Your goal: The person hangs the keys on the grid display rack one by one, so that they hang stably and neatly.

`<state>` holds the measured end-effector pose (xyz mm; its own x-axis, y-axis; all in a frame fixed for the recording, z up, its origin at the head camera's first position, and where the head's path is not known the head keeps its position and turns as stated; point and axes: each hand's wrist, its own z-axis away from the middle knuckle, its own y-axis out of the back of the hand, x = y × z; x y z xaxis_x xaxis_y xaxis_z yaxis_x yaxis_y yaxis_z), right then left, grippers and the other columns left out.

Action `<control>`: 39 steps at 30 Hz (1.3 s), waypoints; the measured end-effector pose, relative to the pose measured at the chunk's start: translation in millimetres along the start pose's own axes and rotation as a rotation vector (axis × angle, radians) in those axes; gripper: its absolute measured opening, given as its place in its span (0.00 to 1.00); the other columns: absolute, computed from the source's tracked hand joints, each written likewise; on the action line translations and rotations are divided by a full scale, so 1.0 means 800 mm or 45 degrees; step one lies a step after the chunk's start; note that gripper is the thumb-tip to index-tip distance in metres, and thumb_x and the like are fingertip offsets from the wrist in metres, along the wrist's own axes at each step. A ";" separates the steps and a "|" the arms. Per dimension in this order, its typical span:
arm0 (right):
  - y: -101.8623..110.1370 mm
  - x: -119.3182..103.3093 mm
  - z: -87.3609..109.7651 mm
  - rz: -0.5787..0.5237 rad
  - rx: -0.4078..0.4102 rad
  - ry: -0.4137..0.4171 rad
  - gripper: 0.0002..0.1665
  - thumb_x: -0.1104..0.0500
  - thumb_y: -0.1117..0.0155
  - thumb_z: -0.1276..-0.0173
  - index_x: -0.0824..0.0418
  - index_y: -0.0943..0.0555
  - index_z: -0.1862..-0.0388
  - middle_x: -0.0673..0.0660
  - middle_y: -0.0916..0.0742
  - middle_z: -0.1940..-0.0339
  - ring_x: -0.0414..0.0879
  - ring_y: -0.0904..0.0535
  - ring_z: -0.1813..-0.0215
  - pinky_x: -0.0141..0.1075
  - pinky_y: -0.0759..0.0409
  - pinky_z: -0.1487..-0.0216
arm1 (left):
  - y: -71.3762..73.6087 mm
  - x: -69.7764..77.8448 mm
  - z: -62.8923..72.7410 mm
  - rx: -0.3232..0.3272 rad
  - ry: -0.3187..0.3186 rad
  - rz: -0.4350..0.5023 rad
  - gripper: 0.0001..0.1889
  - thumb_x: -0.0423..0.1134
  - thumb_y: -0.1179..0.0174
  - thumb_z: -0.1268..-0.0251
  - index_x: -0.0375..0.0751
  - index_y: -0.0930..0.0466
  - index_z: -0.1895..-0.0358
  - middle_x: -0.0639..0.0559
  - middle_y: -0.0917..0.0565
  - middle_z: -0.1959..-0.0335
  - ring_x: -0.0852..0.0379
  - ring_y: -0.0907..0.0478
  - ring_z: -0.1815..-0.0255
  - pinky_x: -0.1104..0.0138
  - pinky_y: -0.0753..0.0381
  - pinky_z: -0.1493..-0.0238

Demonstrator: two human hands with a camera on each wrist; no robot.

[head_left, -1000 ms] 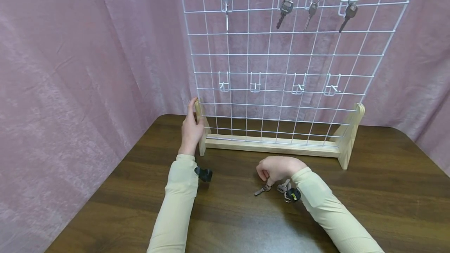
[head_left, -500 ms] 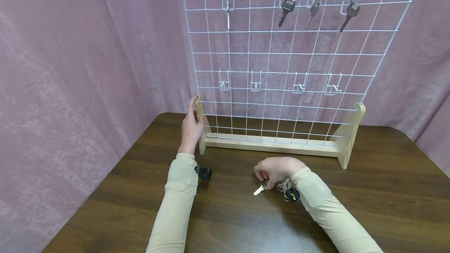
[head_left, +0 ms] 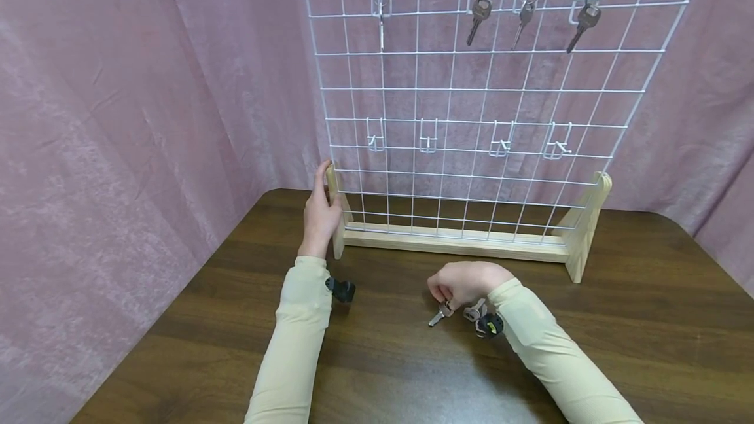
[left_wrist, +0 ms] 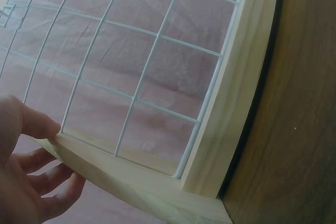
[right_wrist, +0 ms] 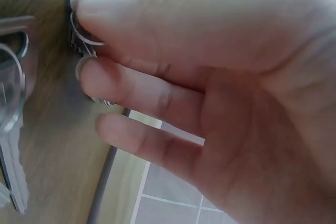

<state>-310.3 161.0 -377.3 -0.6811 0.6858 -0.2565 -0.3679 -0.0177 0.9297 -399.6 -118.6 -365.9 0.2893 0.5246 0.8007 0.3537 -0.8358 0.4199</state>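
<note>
A white wire grid rack [head_left: 451, 91] stands in a wooden base on the table. My left hand [head_left: 321, 218] holds the rack's left wooden end piece [head_left: 332, 192]; the left wrist view has the thumb on one side of the wood [left_wrist: 105, 166] and the fingers on the other. Low over the tabletop in front, my right hand [head_left: 465, 281] pinches a small metal key [head_left: 437, 317] near its ring [right_wrist: 86, 39]. The key's blade points toward the front left. Close beside that hand lie loose keys [head_left: 474, 311], partly hidden by the wrist camera.
Along the top of the grid, keys hang from hooks, among them a dark-headed key [head_left: 480, 10] and one at the right [head_left: 588, 17]. A lower row of white hooks [head_left: 428, 144] juts forward. Pink curtain [head_left: 147, 84] surrounds the brown table [head_left: 377, 365].
The right hand's fingers have shifted slightly on the key, which has tilted; its blade flashed bright half a second ago and looks duller now. My left hand stays put on the rack.
</note>
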 end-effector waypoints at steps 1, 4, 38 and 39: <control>0.001 0.000 0.001 0.008 0.005 0.003 0.13 0.73 0.36 0.54 0.56 0.24 0.75 0.43 0.25 0.83 0.32 0.33 0.78 0.24 0.33 0.74 | 0.000 0.000 0.000 0.002 0.000 0.004 0.38 0.31 0.51 0.33 0.74 0.49 0.28 0.37 0.21 0.46 0.43 0.21 0.58 0.55 0.20 0.63; 0.004 0.001 0.004 0.035 0.031 0.017 0.14 0.75 0.40 0.53 0.56 0.24 0.76 0.44 0.25 0.83 0.32 0.33 0.78 0.24 0.33 0.74 | 0.001 0.001 0.001 0.003 0.000 0.002 0.38 0.31 0.50 0.33 0.74 0.49 0.28 0.37 0.21 0.46 0.42 0.21 0.58 0.54 0.20 0.62; 0.043 0.002 0.031 0.250 0.520 0.096 0.10 0.60 0.36 0.37 0.49 0.26 0.74 0.39 0.28 0.82 0.30 0.34 0.76 0.28 0.35 0.75 | 0.000 0.001 0.000 0.005 -0.019 -0.015 0.37 0.31 0.50 0.33 0.73 0.48 0.27 0.37 0.21 0.48 0.40 0.20 0.59 0.51 0.19 0.62; 0.044 0.001 0.032 0.249 0.525 0.085 0.10 0.60 0.36 0.37 0.49 0.26 0.75 0.39 0.29 0.82 0.30 0.34 0.76 0.28 0.35 0.74 | 0.000 0.001 0.000 0.005 -0.019 -0.015 0.37 0.31 0.50 0.32 0.73 0.49 0.27 0.37 0.21 0.48 0.40 0.20 0.59 0.51 0.19 0.62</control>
<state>-307.9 179.6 -338.3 -0.7572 0.6495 -0.0694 0.0449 0.1578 0.9865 -399.4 -118.5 -365.2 0.2985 0.5372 0.7889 0.3607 -0.8288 0.4278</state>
